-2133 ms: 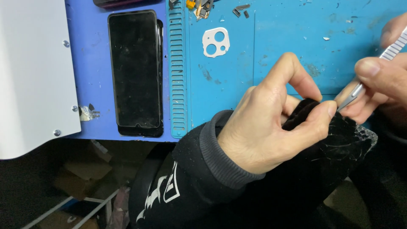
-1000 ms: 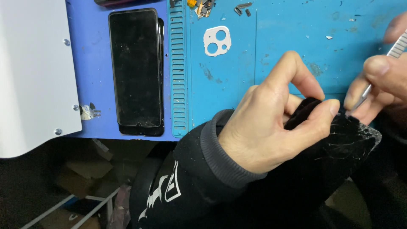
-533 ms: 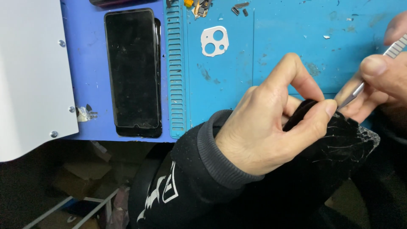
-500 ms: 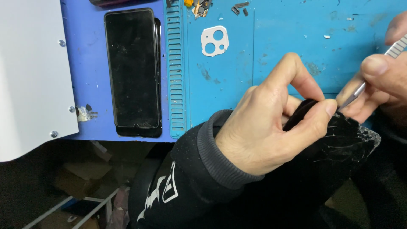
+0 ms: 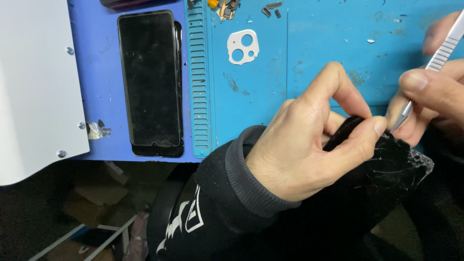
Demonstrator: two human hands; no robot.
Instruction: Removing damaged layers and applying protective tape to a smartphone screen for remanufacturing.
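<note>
1. Fingers of the left hand [image 5: 309, 145] are pinching the top edge of a cracked black phone panel [image 5: 386, 164], thumb and forefinger closed on it, holding it off the near edge of the tabletop [image 5: 328, 43]
2. Right hand [image 5: 430, 101] is gripping a metal scalpel-like tool [image 5: 435, 58], fingers closed round it, its tip touching the panel just beside the left forefinger
3. Farther left, a black smartphone [image 5: 147, 79] is lying face up on the blue mat [image 5: 101, 58]
4. White camera-lens frame [image 5: 243, 47] is lying on the teal mat, well apart from both hands
</note>
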